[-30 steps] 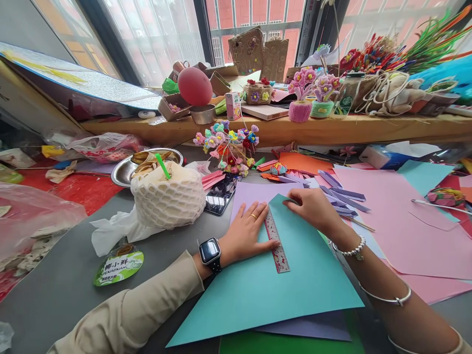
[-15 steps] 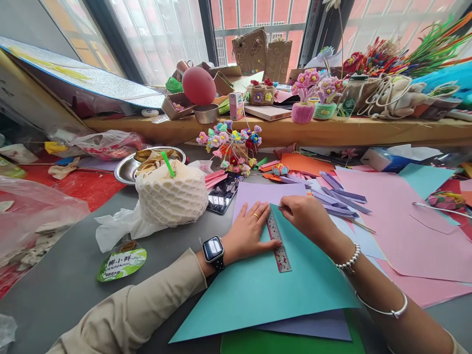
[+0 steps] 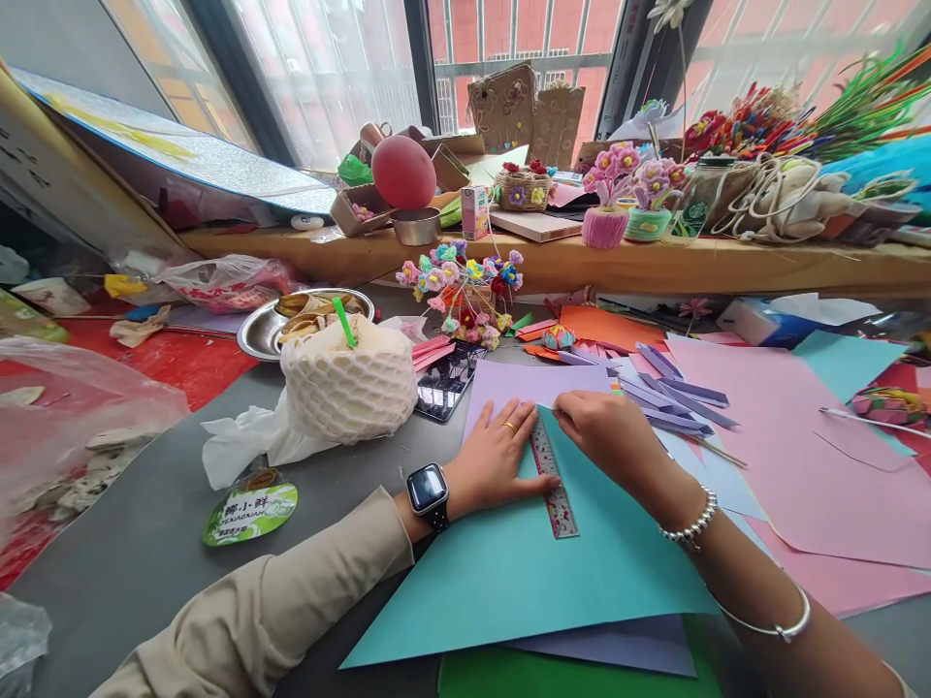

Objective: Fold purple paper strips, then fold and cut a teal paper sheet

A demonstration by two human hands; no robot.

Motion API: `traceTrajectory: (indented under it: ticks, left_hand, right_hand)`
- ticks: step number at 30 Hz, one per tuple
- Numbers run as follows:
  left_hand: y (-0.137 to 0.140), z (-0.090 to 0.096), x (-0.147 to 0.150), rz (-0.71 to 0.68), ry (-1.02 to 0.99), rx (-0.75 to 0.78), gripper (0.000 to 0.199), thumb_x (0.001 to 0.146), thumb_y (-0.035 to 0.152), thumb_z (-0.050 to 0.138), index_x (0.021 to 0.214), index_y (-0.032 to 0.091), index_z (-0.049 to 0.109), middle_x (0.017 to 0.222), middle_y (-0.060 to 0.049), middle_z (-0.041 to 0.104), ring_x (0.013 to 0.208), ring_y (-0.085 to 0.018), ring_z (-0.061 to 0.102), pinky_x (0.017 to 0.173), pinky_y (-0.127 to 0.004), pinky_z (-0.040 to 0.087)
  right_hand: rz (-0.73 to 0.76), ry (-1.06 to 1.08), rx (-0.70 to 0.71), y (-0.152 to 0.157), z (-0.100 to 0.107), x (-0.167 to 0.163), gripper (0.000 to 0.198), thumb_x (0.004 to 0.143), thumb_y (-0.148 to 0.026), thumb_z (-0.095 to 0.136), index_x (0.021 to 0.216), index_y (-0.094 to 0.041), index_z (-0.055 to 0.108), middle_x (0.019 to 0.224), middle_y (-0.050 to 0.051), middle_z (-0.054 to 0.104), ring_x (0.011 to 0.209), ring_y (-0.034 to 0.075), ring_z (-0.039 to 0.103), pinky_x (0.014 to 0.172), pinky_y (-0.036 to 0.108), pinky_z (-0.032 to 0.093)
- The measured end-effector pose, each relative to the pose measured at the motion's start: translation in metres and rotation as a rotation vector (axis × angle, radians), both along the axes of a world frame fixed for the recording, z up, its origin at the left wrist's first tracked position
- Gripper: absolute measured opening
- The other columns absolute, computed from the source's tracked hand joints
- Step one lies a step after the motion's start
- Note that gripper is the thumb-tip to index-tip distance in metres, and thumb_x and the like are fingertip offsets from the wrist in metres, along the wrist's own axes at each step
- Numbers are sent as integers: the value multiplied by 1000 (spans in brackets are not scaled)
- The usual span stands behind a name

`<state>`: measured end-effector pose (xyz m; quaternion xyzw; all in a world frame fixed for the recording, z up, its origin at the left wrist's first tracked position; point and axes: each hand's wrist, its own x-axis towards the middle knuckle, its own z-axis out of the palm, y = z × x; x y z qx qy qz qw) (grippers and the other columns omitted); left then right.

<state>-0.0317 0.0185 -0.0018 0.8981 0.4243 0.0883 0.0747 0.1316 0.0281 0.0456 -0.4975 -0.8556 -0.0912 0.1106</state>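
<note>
A teal sheet of paper (image 3: 465, 591) lies in front of me, over purple and green sheets (image 3: 567, 674). My left hand (image 3: 495, 460) is spread flat on it, its thumb and fingertips pressing on a short clear patterned ruler (image 3: 561, 511). My right hand (image 3: 615, 436) is closed in a pinch by the ruler's far end, at the teal sheet's upper corner. What sits between its fingertips is too small and hidden to make out. Beyond both hands a lilac sheet (image 3: 501, 378) shows.
Left of my hands stands a net-wrapped coconut (image 3: 349, 388) with a green straw, beside a dark phone (image 3: 449, 380). Folded purple paper strips (image 3: 676, 397) and pink sheets (image 3: 821, 456) lie to the right. Behind are pipe-cleaner flowers (image 3: 465, 291) and a crowded wooden ledge (image 3: 553, 262).
The whole view has shifted slightly, so everything appears a little further right. Both hands keep nearly the same place on the ruler and teal sheet.
</note>
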Motion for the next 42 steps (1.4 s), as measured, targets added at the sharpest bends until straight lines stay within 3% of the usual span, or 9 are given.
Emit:
traceTrajectory:
  ticks: [8,14,24,42]
  left_hand:
    - [0,1,1,-4,-4,-8,78,68,66,29,124,11,29,131,-14,29,124,-27,13,99,-48,11]
    - [0,2,1,-6,13,-13,81,70,65,26,128,10,19,134,-14,21,124,-27,13,99,-48,10]
    - [-1,3,1,-4,30,-12,77,71,65,24,127,12,24,134,-13,21,123,-29,13,98,-49,11]
    - [-1,5,2,6,10,-25,78,70,65,26,125,11,26,133,-14,23,123,-29,14,98,-48,11]
  right_hand:
    - [62,-108,19,-11,1,-12,16,75,-8,42,66,-14,55,60,3,58,55,12,53,45,24,21]
    - [-45,-63,-21,-4,4,6,11,76,-20,46,71,-16,55,69,3,62,60,15,56,46,23,23]
    - [-135,-91,-72,-3,10,11,12,75,-25,47,70,-18,55,66,2,63,59,16,56,44,23,22]
    - [-70,15,-20,-9,15,7,18,77,-22,44,63,-17,52,59,1,58,51,11,49,45,22,19]
